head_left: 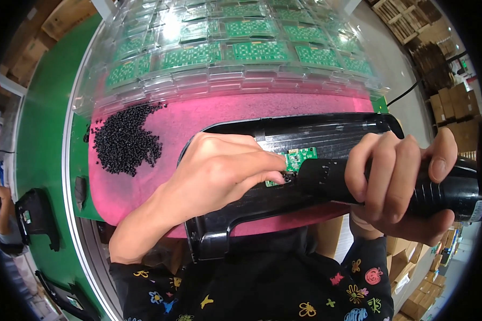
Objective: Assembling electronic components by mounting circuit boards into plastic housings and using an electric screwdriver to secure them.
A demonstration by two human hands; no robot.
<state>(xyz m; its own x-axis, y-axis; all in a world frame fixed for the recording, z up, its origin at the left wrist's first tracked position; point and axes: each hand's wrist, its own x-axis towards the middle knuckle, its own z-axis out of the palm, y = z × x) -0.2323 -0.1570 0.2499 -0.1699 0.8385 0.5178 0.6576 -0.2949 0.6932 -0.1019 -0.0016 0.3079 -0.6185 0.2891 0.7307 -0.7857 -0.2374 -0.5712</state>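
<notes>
My right hand [396, 176] is wrapped round a black electric screwdriver [324, 178], which lies nearly level with its nose pointing left. At its tip, the thumb and fingers of my left hand [219, 163] are pinched together. Something small and dark shows by those fingertips, too hidden to name. Behind the fingers and the tool's nose, a green circuit board [301, 157] sits inside a long black plastic housing [326, 130]. My left hand covers part of the board, and the screwdriver hides the housing's middle. The housing rests on a pink mat [219, 109].
A heap of small black screws [126, 140] lies on the mat's left side. Clear plastic trays [230, 72] of green boards are stacked at the back. Left, a green conveyor surface [51, 139] carries other black housings [36, 216]; another person's arm [4, 206] is beyond it.
</notes>
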